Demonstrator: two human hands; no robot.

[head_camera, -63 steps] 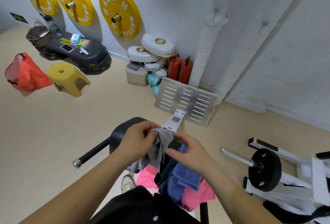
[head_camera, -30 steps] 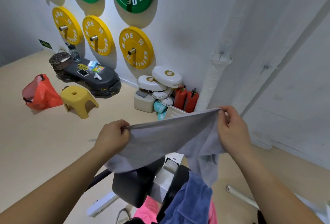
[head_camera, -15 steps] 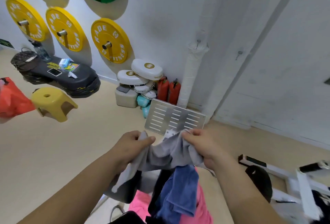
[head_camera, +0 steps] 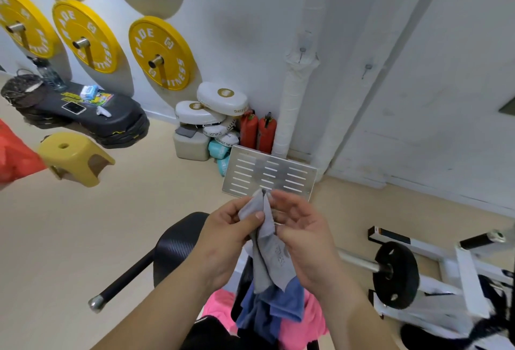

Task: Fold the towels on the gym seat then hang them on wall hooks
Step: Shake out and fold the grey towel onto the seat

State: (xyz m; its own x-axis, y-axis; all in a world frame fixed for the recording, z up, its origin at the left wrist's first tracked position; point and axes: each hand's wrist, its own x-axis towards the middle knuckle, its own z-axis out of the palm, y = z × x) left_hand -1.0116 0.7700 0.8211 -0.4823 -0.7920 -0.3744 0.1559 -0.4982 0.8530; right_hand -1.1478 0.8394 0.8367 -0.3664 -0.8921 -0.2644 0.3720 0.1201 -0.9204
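Two hands meet in the head view: the left hand (head_camera: pixel 223 241) pinches the grey towel (head_camera: pixel 266 252) at its top between thumb and fingers, while the right hand (head_camera: pixel 303 241) has its fingers loosely spread against the hanging cloth, over the blue towel (head_camera: pixel 274 308) and pink towel (head_camera: pixel 315 319) heaped on the seat (head_camera: pixel 172 249). With only one firm pinch, the doubled edges could slide out of line or the grey towel drop into the heap, spoiling the fold.

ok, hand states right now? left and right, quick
Left hand: closed, thumb pinching the top of the thin grey cloth towel.
Right hand: fingers loosely curled beside that towel; grip cannot be told.
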